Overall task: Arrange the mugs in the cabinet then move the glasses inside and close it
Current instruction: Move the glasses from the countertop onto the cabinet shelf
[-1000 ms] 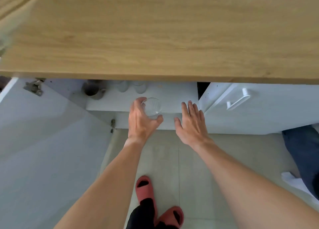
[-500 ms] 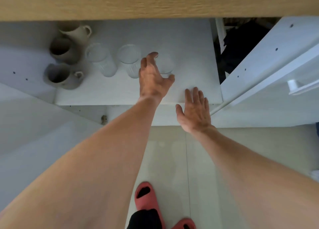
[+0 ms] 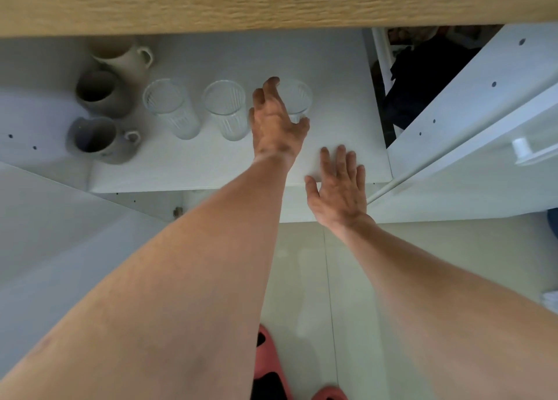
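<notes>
3 mugs [image 3: 99, 119] arranged, 2 glasses [image 3: 196, 110] in; left hand [image 3: 276, 125] prob. gripping 3rd glass [image 3: 299, 100], right hand [image 3: 339, 188] open; doors [image 3: 471, 146] unclosed.

The lower half of the third glass [image 3: 297, 99] is covered by the left hand [image 3: 276, 125]. The rear mug [image 3: 122, 58] is partly hidden under the desk [image 3: 271, 4]. The sandals [image 3: 268, 366] are cut off by the bottom edge.
</notes>
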A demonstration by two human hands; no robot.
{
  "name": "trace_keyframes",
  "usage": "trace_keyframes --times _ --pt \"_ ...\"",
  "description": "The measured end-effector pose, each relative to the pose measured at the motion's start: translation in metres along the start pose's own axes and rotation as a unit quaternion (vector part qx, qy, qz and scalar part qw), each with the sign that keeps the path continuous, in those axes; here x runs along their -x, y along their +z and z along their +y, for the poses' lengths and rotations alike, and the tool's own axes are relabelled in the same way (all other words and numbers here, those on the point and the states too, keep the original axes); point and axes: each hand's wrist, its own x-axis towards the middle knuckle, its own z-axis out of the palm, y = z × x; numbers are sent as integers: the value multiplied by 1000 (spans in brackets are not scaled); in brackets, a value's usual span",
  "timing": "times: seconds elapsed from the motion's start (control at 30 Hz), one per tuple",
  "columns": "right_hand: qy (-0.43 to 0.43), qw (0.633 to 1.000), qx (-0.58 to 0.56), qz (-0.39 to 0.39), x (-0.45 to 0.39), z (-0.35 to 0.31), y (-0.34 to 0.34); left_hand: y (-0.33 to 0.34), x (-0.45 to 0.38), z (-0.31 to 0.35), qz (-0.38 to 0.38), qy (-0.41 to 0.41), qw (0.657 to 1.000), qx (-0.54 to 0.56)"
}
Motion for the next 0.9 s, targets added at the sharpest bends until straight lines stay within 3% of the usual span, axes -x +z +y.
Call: trace_keyframes --times 0.5,0.73,0.9 --pt "2 999 33 -7 11 -8 -24 -26 14 13 -78 -30 996 -20" --pt "-28 999 23 11 48 -7 -67 -65 78 6 -91 -52 994 -23" --pt "-53 998 25 9 88 -8 -92 -101 145 -1 -112 -47 987 -105"
